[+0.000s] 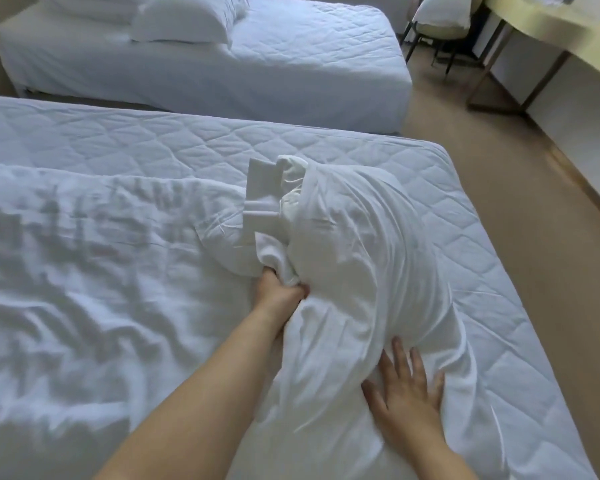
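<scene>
A white pillow half inside a white pillowcase (354,251) lies on the near bed (492,341), its bare end sticking out at the far side. My left hand (278,289) grips a bunch of the pillowcase fabric at the pillow's left edge. My right hand (406,386) lies flat with spread fingers on the loose near end of the pillowcase, pressing it onto the mattress. A crumpled white duvet (94,271) covers the left part of the same bed, touching the pillow.
A second bed (291,64) with a quilted cover stands beyond, carrying pillows (184,19) at its far left. Tan floor (499,133) runs along the right. A chair (440,26) and a pale desk (575,32) on metal legs stand at the far right.
</scene>
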The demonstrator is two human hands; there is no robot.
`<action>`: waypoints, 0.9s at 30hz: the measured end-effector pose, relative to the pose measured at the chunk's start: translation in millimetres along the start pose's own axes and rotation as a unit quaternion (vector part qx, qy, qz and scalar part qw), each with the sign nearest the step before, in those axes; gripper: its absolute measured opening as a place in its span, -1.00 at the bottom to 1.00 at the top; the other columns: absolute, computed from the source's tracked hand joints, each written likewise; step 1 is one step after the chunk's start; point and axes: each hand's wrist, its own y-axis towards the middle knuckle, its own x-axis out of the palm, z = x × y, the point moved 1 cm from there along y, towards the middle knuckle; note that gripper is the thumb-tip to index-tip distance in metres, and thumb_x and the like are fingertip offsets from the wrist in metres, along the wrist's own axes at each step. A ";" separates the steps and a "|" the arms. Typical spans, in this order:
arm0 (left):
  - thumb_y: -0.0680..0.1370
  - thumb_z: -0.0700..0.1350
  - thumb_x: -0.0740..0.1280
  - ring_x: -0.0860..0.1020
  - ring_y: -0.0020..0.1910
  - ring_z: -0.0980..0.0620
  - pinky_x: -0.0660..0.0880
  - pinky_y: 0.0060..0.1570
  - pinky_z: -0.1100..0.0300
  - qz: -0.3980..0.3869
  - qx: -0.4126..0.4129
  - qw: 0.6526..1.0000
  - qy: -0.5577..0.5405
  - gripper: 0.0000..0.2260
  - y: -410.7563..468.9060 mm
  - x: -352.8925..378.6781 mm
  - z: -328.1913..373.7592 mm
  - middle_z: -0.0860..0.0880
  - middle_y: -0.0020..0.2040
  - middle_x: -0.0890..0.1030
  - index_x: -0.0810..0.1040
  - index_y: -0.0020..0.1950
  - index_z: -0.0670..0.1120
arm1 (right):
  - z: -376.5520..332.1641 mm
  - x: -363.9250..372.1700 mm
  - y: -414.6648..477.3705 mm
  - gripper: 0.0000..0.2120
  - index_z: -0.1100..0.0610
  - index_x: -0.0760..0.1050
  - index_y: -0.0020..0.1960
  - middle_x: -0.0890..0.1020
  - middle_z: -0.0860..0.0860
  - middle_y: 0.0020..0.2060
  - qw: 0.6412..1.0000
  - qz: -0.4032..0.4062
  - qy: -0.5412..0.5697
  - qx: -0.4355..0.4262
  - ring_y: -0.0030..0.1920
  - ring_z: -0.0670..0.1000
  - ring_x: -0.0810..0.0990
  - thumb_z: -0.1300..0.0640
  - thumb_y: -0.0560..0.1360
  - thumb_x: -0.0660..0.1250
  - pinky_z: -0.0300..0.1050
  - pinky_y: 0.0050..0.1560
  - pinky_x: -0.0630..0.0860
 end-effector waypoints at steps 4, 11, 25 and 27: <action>0.35 -0.34 0.40 0.55 -0.07 0.10 0.37 -0.31 0.56 0.035 0.179 0.983 0.007 -0.62 -6.9 -42.5 57.7 -0.01 -0.05 0.52 0.49 0.16 -0.23 | -6.0 -5.4 -13.8 -0.39 -0.18 0.16 0.44 0.29 -0.20 0.42 0.972 0.179 0.081 -0.126 0.44 -0.06 0.19 -0.22 0.39 0.05 0.00 0.38 0.04; 0.34 -0.09 0.39 0.46 0.12 -0.03 0.37 -0.01 0.23 0.067 0.054 0.976 0.198 -0.42 20.3 -198.5 67.4 -0.05 0.09 0.47 0.40 0.32 -0.24 | -41.4 -7.7 7.2 -0.46 -0.09 0.12 0.32 0.36 0.02 0.22 0.954 0.273 0.049 -0.115 0.30 0.05 0.27 -0.36 0.47 -0.15 0.30 0.17 0.35; 0.52 0.06 0.28 0.28 0.41 -0.11 0.21 0.36 0.09 0.090 0.126 0.951 0.267 -0.40 150.6 -137.1 58.1 -0.15 0.44 0.29 0.17 0.47 -0.14 | -67.2 49.3 27.3 -0.38 -0.11 0.25 0.28 0.02 -0.16 0.49 0.924 0.345 0.112 -0.121 0.26 -0.02 0.27 -0.10 0.20 0.12 -0.07 0.45 -0.16; 0.50 0.14 0.28 0.26 0.41 -0.13 0.20 0.37 0.06 0.112 0.130 0.946 0.273 -0.37 173.8 -124.2 70.6 -0.13 0.44 0.28 0.15 0.48 -0.07 | -68.0 59.3 30.9 -0.33 -0.11 0.16 0.33 -0.08 -0.22 0.50 0.926 0.343 0.095 -0.126 0.29 -0.09 0.17 -0.10 0.21 0.12 -0.01 0.45 -0.12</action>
